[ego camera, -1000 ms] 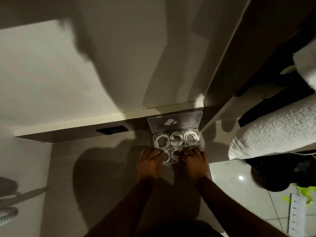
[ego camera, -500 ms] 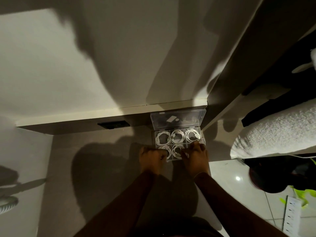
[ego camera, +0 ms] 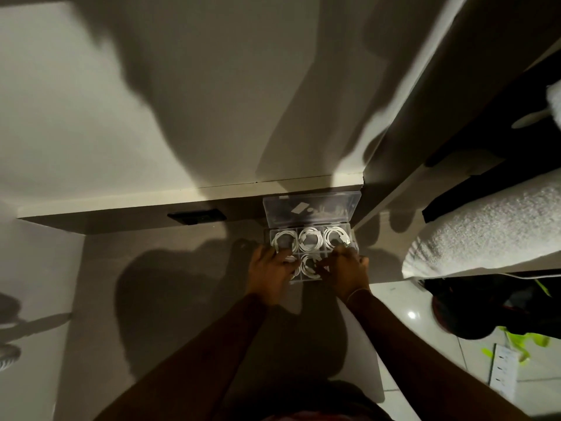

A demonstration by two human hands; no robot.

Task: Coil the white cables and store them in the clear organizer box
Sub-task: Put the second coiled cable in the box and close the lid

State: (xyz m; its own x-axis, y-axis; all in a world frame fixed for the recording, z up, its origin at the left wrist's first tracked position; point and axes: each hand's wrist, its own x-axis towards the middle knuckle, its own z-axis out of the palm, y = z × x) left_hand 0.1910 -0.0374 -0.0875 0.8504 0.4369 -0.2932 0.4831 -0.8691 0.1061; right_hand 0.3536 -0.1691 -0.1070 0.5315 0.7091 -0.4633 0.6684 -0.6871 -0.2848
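Clear plastic organizer box [ego camera: 353, 238] at the far right corner of the bench [ego camera: 170, 268], lid [ego camera: 309, 208] propped open against the back edge. White coiled cables [ego camera: 310, 238] filling the three far compartments, another coil in the near middle one. Left hand [ego camera: 268, 273] over the near left compartment, right hand [ego camera: 346, 273] over the near right; fingers curled onto the box, grip impossible to tell. Probably last coils being tucked in. Next: pressing loops flat below the dividers, then lowering the lid
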